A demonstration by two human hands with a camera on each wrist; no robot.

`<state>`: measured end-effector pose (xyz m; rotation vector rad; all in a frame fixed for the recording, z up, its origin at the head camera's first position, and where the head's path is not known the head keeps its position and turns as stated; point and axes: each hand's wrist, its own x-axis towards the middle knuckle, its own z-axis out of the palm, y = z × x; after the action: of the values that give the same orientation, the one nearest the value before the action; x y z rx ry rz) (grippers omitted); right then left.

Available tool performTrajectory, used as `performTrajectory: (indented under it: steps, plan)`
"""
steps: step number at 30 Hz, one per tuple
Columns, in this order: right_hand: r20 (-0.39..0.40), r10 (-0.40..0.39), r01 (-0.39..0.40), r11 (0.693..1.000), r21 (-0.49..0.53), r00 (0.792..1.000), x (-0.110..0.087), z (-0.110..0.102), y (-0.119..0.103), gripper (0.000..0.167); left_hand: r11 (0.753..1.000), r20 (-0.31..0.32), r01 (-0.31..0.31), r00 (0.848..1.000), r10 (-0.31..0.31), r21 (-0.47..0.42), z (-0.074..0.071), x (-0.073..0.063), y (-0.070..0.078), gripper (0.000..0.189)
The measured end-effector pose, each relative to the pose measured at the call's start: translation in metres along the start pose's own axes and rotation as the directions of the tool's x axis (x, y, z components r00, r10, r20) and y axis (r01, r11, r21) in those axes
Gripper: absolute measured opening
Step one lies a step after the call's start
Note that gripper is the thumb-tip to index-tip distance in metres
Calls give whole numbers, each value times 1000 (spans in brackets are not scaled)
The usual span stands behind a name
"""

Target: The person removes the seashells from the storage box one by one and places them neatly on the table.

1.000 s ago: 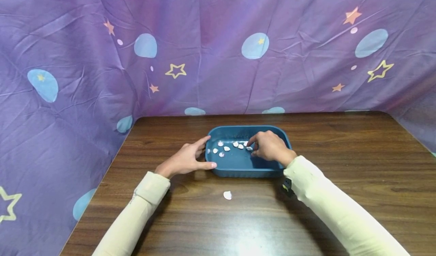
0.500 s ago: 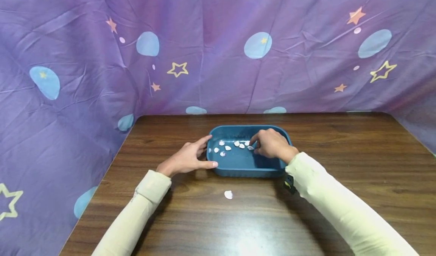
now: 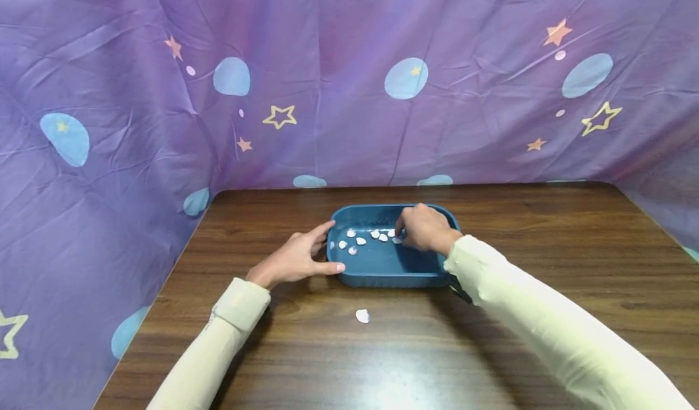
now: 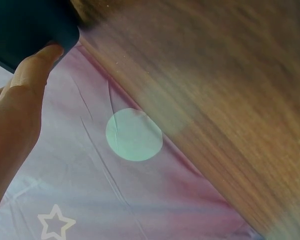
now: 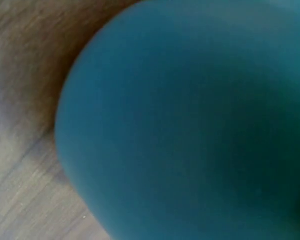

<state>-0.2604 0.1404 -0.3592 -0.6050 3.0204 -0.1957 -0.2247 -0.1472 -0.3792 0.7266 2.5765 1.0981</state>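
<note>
A blue rectangular tray stands on the table, with several small white seashells lying on its floor, mostly in the left half and middle. My left hand rests against the tray's left end, fingers and thumb fairly straight and spread along it; the left wrist view also shows a finger touching the tray. Inside the tray, my right hand pinches a white seashell near the middle, partly covered by the fingertips. The right wrist view is filled by the blurred tray wall, without the fingers.
One white shell lies on the brown wooden table in front of the tray. A purple cloth printed with stars and blue ovals hangs behind and to the left.
The right hand has shifted slightly left in the tray, and its fingertips have closed on the shell. The left hand stays at the tray's left end. The head view has shifted slightly.
</note>
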Motion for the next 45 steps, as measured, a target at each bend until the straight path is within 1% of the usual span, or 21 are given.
performTrajectory:
  steps: [7,12,20,23,28,32,36,41,45]
  plan:
    - [36,9,-9,1000,8,999,7,6,-2,13,1000,2,-5,1000,5,-1,0,0,1,99]
    - [30,12,-12,1000,-2,999,9,7,-4,15,1000,0,-8,1000,8,-6,0,-1,1,99]
    - [24,15,-15,1000,-7,1000,13,11,-3,12,1000,-2,-12,1000,12,1,-1,-1,1,99]
    - [10,-12,12,1000,2,1000,13,13,-2,10,1000,-2,-9,1000,9,2,-1,-1,1,99]
    - [-45,-74,74,997,12,996,11,16,1,5,1000,-4,-11,1000,11,0,-1,-2,1,99]
    - [-64,-96,98,995,25,993,10,17,3,4,1000,-2,-13,1000,13,-2,0,-2,1,99]
    - [-59,-101,103,994,29,993,8,16,4,6,1000,-3,-15,1000,15,-3,0,-2,0,99]
    - [-35,-95,96,995,38,995,6,13,3,9,1000,-4,-16,1000,16,5,0,-2,0,99]
    - [-35,-94,96,995,39,995,6,13,3,9,1000,-3,-11,1000,11,2,0,-2,0,99]
